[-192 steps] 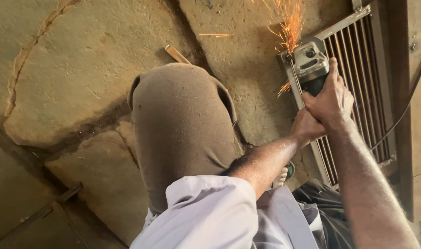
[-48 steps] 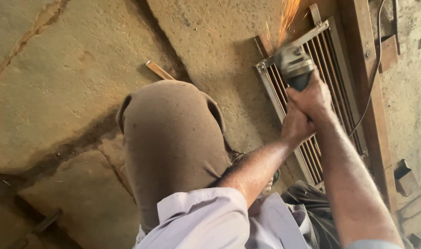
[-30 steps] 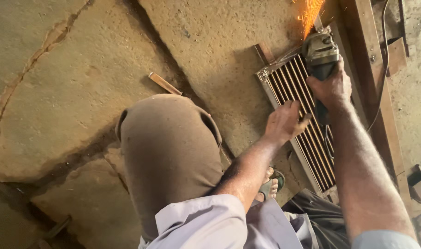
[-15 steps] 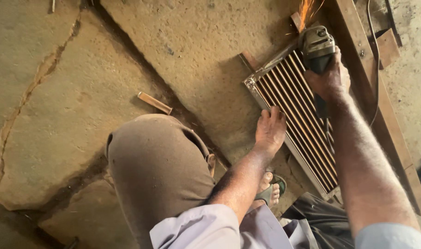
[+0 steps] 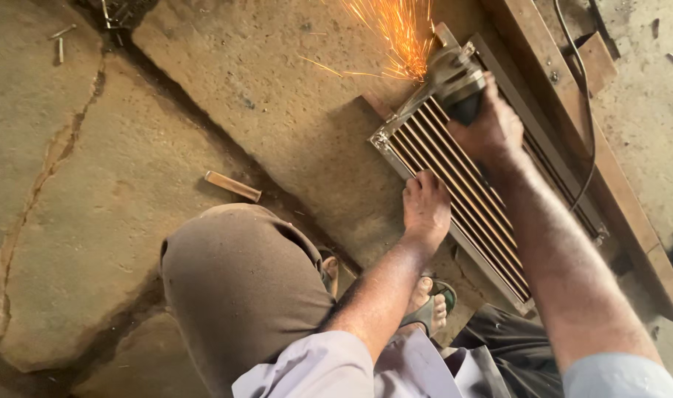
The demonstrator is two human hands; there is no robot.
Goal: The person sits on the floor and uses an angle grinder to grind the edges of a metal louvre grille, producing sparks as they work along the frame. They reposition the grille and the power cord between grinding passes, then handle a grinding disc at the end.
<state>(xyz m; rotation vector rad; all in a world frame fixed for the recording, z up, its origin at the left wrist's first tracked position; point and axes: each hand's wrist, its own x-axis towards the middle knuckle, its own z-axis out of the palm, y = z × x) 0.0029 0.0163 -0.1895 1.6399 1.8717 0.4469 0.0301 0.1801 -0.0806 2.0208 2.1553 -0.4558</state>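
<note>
Grey angle grinder (image 5: 454,77) gripped by closed right hand (image 5: 491,129), sparking at 12 o'clock; slatted rectangular metal grille (image 5: 462,199) pressed under spread left hand (image 5: 426,206).

Angle grinder (image 5: 458,77) largely hidden under the right hand (image 5: 491,129), its disc lost in the glare of sparks (image 5: 395,33). Far end of the metal grille (image 5: 462,184) covered by the right forearm. Power cord (image 5: 583,96) cut off at the top edge. Sandalled foot (image 5: 429,309) half hidden behind the left arm.
</note>
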